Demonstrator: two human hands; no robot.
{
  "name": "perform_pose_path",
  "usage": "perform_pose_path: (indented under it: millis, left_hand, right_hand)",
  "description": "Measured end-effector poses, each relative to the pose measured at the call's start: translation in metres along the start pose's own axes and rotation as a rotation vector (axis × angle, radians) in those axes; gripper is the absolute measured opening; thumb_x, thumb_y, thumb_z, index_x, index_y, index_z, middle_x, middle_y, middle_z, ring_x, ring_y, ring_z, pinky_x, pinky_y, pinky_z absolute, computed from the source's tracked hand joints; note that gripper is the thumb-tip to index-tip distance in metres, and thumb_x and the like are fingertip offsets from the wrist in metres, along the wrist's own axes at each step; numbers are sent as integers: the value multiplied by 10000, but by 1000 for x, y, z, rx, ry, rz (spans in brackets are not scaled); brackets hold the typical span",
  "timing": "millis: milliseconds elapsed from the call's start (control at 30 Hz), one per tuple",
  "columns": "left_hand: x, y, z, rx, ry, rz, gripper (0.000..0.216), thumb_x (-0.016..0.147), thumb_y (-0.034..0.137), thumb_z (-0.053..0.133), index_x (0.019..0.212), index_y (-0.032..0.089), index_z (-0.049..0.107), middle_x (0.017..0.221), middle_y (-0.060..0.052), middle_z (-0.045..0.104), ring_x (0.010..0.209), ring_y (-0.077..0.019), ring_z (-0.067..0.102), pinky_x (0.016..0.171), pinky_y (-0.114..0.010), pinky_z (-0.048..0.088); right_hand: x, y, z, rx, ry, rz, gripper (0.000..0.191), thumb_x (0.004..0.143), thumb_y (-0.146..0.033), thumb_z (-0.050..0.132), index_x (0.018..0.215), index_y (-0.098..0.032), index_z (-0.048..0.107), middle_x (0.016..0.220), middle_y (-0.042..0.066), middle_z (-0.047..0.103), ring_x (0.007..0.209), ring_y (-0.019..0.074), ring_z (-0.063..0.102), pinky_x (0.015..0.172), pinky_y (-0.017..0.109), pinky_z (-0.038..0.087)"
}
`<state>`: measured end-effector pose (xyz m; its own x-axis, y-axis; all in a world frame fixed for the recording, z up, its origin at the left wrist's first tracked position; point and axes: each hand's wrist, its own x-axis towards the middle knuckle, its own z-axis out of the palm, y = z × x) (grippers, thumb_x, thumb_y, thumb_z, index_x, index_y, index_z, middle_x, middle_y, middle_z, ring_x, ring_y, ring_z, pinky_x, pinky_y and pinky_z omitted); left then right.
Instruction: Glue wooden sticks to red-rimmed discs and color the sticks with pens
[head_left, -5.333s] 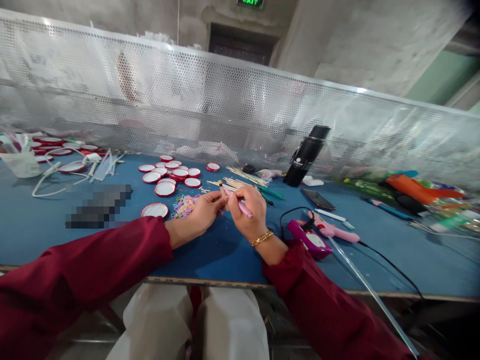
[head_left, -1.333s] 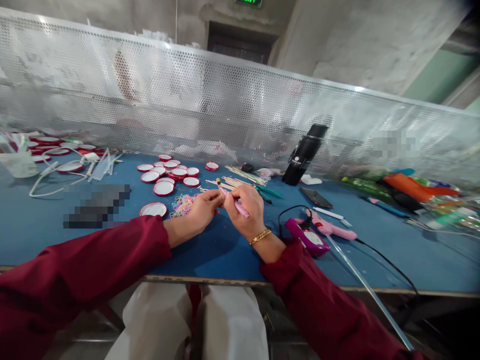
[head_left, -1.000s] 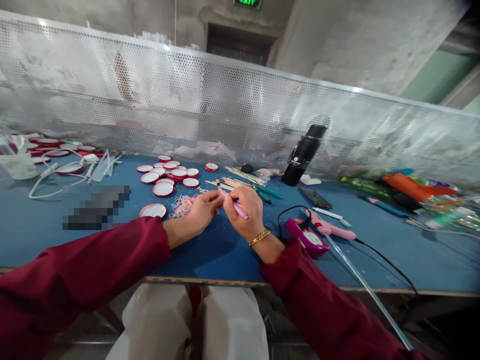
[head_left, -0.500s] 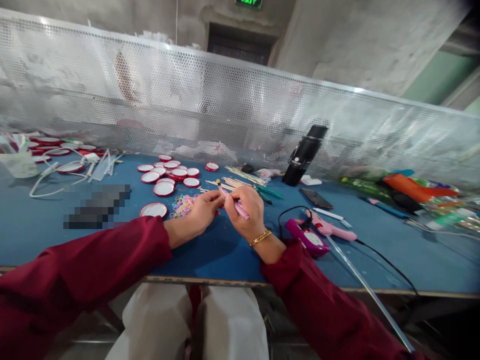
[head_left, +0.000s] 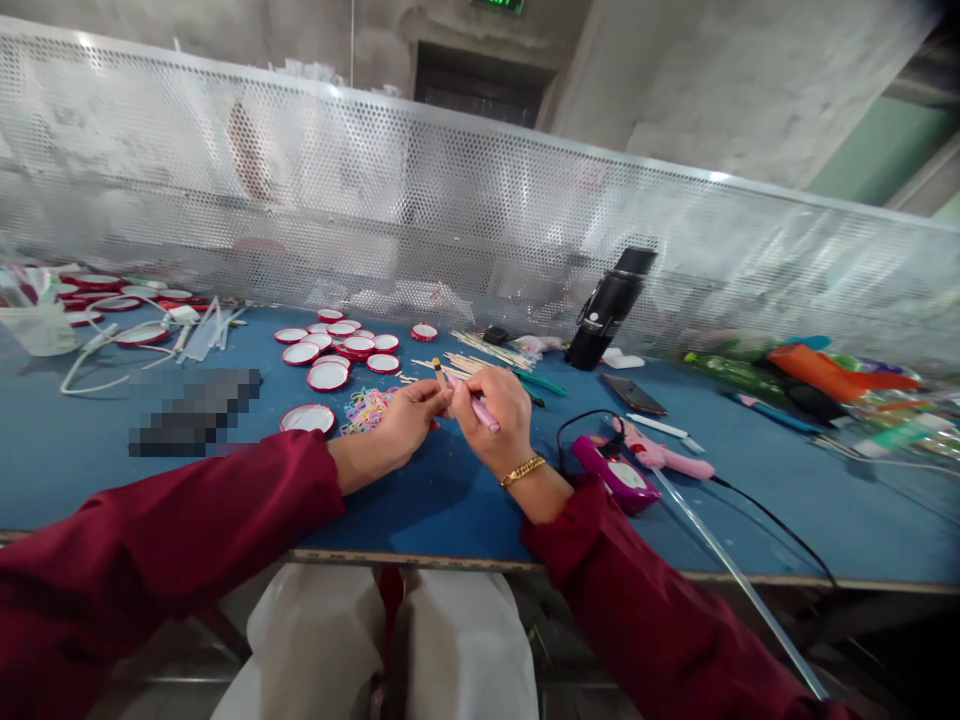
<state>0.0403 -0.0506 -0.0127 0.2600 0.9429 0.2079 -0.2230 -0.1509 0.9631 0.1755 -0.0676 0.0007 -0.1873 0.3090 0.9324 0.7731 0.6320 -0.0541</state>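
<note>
My left hand (head_left: pixel 409 418) pinches a thin wooden stick (head_left: pixel 439 374) with a dark tip, held upright over the blue table (head_left: pixel 450 500). My right hand (head_left: pixel 496 415) grips a pink pen (head_left: pixel 478 410), its point resting against the stick. Both hands meet at the table's middle, wrists on the surface, and a gold bracelet (head_left: pixel 523 470) circles my right wrist. Just left of my hands lies a heap of coloured rubber bands (head_left: pixel 367 408). A loose pile of wooden sticks (head_left: pixel 480 362) lies behind them.
Several red-rimmed white lids (head_left: pixel 337 350) spread at the back left. A pink glue gun (head_left: pixel 660 457) with a black cable and a magenta device (head_left: pixel 616 478) lie right of my hands. A black flask (head_left: pixel 611 308) stands by the perforated metal screen (head_left: pixel 450 220). A phone (head_left: pixel 632 395) lies nearby.
The hands have stayed in place, with only slight shifts of the pen tip along the stick. Nothing else on the table has moved.
</note>
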Motion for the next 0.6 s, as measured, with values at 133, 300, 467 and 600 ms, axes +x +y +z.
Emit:
perform_pose_path:
  millis: [133, 300, 467, 600]
  left_hand:
    - [1, -2, -1, 0, -17, 4, 358, 649, 490, 732, 712, 155, 623, 668, 11, 554, 577, -82, 415, 505, -209, 289]
    - [4, -6, 0, -59, -29, 28, 355, 626, 469, 750, 692, 148, 616, 636, 24, 527, 533, -65, 361, 490, -212, 266]
    - [4, -7, 0, -56, -28, 53, 341, 649, 469, 735, 683, 149, 622, 648, 17, 536, 544, -68, 363, 489, -213, 258]
    - [2, -2, -1, 17, 1, 37, 318, 687, 463, 708, 693, 156, 627, 672, 3, 563, 582, -85, 420, 511, -210, 294]
  right_hand:
    - [0, -1, -1, 27, 8, -38, 134, 839, -193, 562, 728, -222, 493, 682, 20, 572, 704, 176, 531, 720, 349, 442]
    - [1, -6, 1, 13, -17, -44, 148, 850, -201, 551, 717, -223, 489, 663, 14, 550, 671, 171, 512, 690, 343, 429]
    - [1, -4, 1, -20, -26, -32, 157, 849, -210, 544, 705, -222, 481, 662, 12, 536, 685, 173, 508, 701, 341, 425]
    - [1, 1, -2, -35, 14, 9, 166, 847, -209, 542, 695, -224, 478, 657, 15, 547, 687, 175, 523, 697, 338, 433]
